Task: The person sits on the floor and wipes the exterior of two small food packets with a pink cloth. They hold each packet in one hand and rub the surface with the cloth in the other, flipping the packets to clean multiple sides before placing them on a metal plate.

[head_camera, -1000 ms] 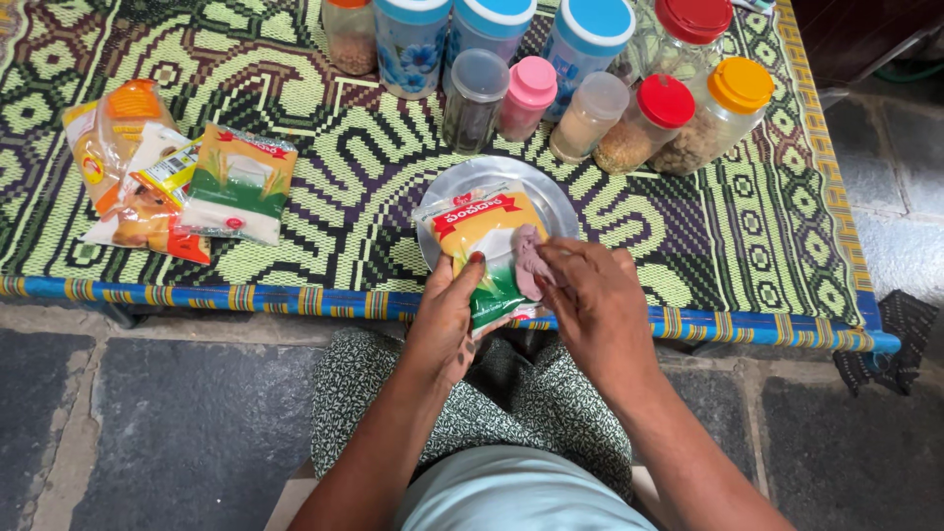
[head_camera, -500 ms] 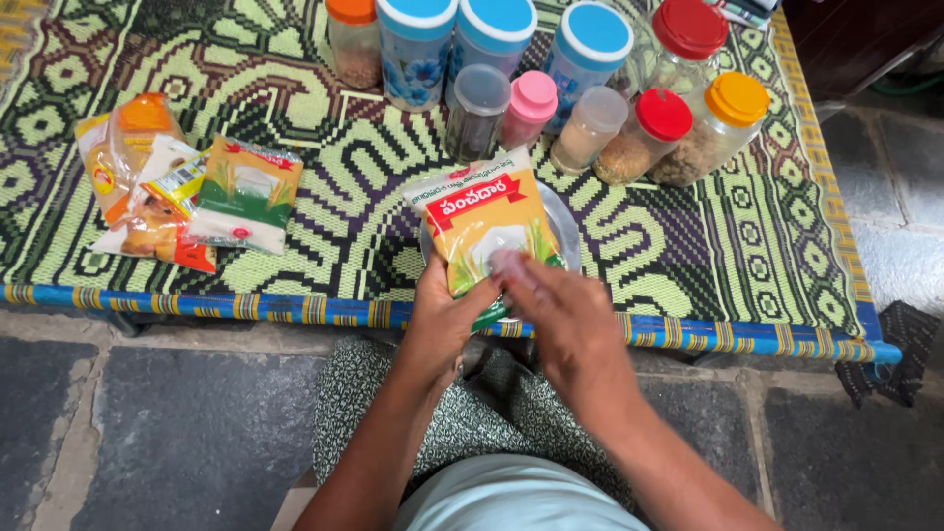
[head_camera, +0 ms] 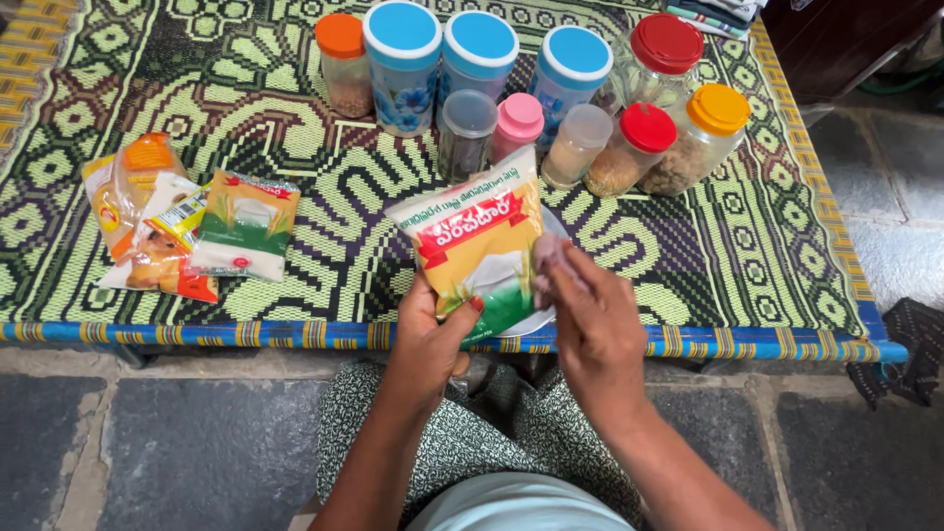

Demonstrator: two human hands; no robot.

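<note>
Head view: left hand (head_camera: 425, 339) grips glossy (crinkled) plastic packet (head_camera: 478, 246).

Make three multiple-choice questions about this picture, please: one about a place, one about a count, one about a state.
1. Where does the pile of other packets lie?
A. on the mat, to the left of the hands
B. on the stone floor
C. on top of the jars

2. How many jars have a blue lid?
A. one
B. three
C. five

3. How is the yellow and green packet held?
A. flat on the plate
B. raised, in the left hand
C. inside a jar

Answers:
1. A, the pile rests on the woven mat, far left of both hands.
2. B, three blue lids stand in the back row.
3. B, the left hand has its grip on the lower edge, while the right hand touches its side above the metal plate.
</note>
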